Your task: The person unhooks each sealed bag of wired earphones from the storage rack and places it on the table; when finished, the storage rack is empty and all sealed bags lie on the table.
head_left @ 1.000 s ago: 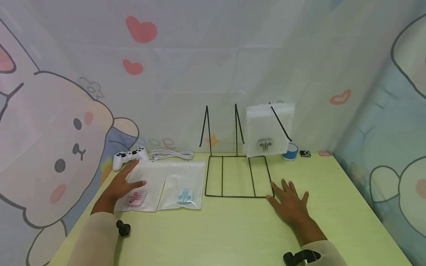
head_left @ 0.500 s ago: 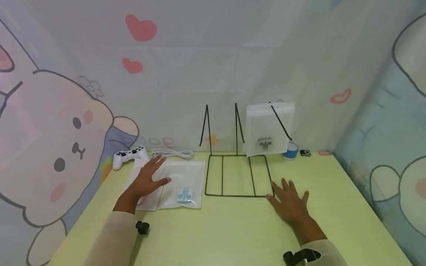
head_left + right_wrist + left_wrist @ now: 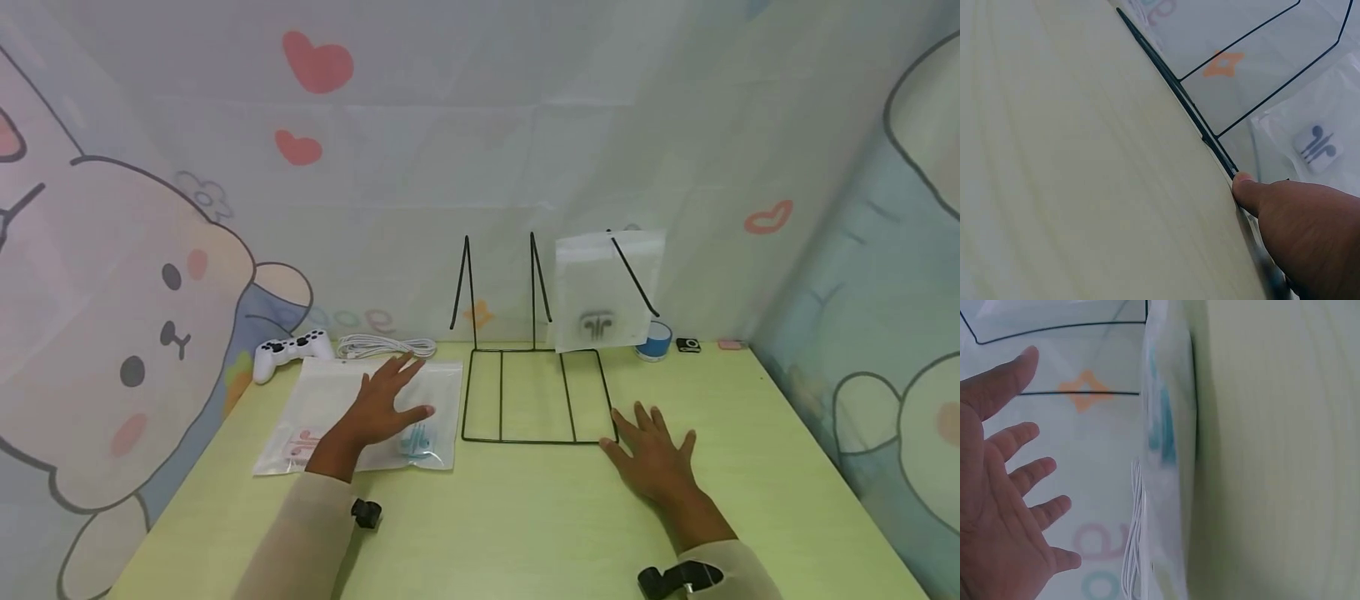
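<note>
My left hand (image 3: 375, 412), fingers spread and nothing in its grasp, hovers above two white zip bags on the table. The left bag (image 3: 322, 387) holds pink earphones (image 3: 302, 444); the right bag (image 3: 444, 392) holds blue earphones (image 3: 416, 448), partly behind my thumb. In the left wrist view, a gap separates the hand (image 3: 1004, 512) from the bags. My right hand (image 3: 652, 458) rests at the front right corner of a black wire rack (image 3: 532, 442), its thumb (image 3: 1250, 190) touching the wire. A bag with dark earphones (image 3: 600, 275) hangs on the rack's right hook.
The rack's other two hooks (image 3: 533, 267) are bare. A white game controller (image 3: 288, 354) and a coiled white cable (image 3: 386, 347) lie behind the bags. Right of the rack stand a blue-and-white round container (image 3: 655, 342), a small black gadget (image 3: 687, 346) and a pink piece (image 3: 731, 345).
My left hand has moved right, from over the bag of pink earphones to over the bag of blue ones. The right hand, the rack and the bags stay put.
</note>
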The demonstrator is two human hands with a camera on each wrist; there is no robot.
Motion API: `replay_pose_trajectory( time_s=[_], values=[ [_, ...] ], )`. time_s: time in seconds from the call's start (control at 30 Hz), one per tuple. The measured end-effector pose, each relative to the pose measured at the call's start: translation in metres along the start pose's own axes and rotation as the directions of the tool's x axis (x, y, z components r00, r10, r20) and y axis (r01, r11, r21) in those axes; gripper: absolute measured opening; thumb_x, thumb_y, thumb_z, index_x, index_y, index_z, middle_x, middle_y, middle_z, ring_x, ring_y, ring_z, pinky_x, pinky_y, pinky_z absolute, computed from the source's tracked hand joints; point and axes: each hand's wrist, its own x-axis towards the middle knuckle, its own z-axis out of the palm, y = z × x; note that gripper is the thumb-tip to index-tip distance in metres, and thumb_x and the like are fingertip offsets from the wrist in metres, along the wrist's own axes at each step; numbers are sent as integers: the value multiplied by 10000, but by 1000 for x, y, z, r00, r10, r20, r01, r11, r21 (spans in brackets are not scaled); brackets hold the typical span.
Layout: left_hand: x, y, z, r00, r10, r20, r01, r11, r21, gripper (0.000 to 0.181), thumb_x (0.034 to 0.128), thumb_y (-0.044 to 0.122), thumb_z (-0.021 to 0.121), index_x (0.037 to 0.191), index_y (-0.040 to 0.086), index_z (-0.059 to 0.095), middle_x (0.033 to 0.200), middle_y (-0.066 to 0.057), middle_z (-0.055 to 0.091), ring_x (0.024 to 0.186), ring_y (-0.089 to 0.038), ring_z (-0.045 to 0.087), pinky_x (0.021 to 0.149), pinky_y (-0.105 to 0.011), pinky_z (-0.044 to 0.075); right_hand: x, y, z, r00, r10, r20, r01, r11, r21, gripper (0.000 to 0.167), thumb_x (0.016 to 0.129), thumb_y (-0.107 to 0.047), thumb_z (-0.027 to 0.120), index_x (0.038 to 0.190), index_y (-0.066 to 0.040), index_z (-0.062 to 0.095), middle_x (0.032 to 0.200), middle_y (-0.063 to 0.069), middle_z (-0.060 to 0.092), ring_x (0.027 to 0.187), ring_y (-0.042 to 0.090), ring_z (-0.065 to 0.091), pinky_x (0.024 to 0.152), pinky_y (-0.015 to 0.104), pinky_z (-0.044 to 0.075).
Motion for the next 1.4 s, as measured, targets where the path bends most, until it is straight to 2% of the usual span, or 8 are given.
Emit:
replay_pose_trajectory(
  time_s=[0.17,0.37,0.57,0.83,1.1,1.4],
  values=[
    [5,16,12,998,4,61,-6,1000,22,870,1021,473,731,1738,192,327,1826,-165,238,1685,-532,141,1242,-892,26,0,2,2,1000,0,4,0,1000,3,754,1112,-665,449,1708,-205,403,1807,259,197,1673,561,100,1152,948,-95],
    [11,36,29,996,24,87,-28,999,40,870,1026,498,721,1740,200,324,1828,-163,233,1689,-520,145,1250,-883,17,3,7,3,1000,1,-2,-1,1000,1,750,1109,-656,465,1704,-203,410,1804,264,203,1671,564,104,1152,948,-97],
    [18,55,45,993,4,119,-15,996,87,874,1031,557,696,1744,223,316,1831,-161,221,1698,-486,159,1264,-868,27,3,8,4,1000,-2,-4,2,1000,-6,753,1109,-658,459,1704,-198,409,1803,266,208,1668,569,110,1149,951,-94],
    [26,68,66,988,-53,143,31,988,150,875,1037,631,642,1748,253,302,1821,-202,223,1698,-468,186,1292,-831,14,3,7,1,1000,-11,-9,11,1000,-14,743,1115,-647,456,1702,-195,413,1799,267,222,1665,572,122,1152,951,-87],
    [31,75,83,987,-46,152,15,979,203,908,1020,708,611,1745,251,313,1814,-188,260,1679,-391,298,1306,-812,43,6,10,3,1000,-9,11,9,1000,-11,774,1106,-687,431,1714,-211,388,1808,262,191,1673,563,94,1148,945,-115],
    [42,81,98,985,-76,158,31,963,269,856,1031,730,559,1729,276,359,1830,-139,242,1681,-407,285,1313,-799,55,4,8,1,1000,-5,8,5,1000,-3,773,1104,-683,443,1711,-206,396,1806,268,192,1673,564,90,1149,945,-113]
  ],
)
